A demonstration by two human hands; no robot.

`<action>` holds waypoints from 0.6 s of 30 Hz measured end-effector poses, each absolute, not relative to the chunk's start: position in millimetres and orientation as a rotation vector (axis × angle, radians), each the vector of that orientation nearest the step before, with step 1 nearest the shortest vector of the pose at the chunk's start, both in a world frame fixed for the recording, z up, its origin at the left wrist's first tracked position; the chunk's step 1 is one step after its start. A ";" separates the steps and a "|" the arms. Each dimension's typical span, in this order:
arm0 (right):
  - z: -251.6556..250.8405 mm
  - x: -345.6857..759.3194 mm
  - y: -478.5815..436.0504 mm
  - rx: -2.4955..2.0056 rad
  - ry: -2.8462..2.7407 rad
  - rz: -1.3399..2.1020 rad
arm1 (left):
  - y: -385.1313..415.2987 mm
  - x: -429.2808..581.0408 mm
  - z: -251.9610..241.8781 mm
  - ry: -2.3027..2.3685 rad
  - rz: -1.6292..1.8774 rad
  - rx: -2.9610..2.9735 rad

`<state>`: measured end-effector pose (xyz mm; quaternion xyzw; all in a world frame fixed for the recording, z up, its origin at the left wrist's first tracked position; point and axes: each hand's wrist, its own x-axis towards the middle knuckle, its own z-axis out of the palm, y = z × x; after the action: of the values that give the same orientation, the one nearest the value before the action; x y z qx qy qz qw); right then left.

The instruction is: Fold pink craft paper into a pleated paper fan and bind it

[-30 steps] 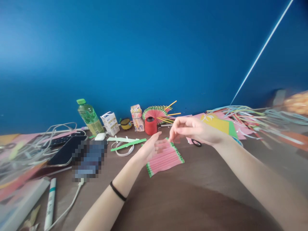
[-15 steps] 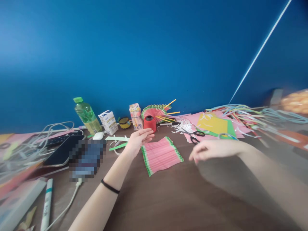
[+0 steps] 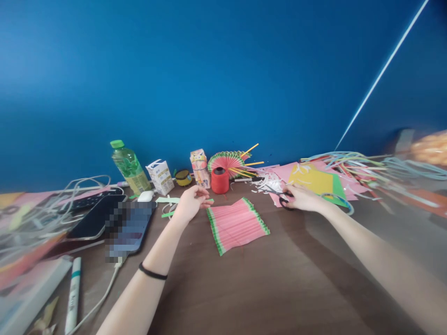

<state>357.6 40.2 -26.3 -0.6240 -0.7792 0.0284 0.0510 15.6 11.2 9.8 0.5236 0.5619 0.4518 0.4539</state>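
Note:
My right hand has its fingers closed at the black handles of the scissors, which lie by white paper scraps. My left hand is over the table with bent fingers a little apart, and I see nothing held in it. Green paper strips lie beside and partly behind that hand. Between the hands rests a pleated pink paper sheet with green edges. Behind it stands a red thread spool, in front of a watermelon-coloured paper fan with yellow sticks.
Along the blue wall stand a green-capped bottle, a small carton and a decorated box. Coloured paper and thin strips lie at right. A phone with cable, a marker and tangled cords are at left.
My right hand has moved forward onto the scissors' handles. My left hand has drawn back slightly to the left, its fingers now more bent. The pleated sheet stays in place.

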 end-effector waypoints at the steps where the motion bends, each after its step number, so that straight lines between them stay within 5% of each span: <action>1: -26.5 357.8 41.3 -1.891 -2.377 0.110 | 11.3 14.8 9.7 1.388 1.107 1.284; 18: -6.7 354.7 49.3 -2.113 -2.316 0.351 | 9.2 16.9 5.8 1.234 1.067 1.230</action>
<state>354.7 49.3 -6.7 -0.6699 -0.7340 0.1112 -0.0065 16.9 9.2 5.8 0.5133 0.5151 0.4454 0.5222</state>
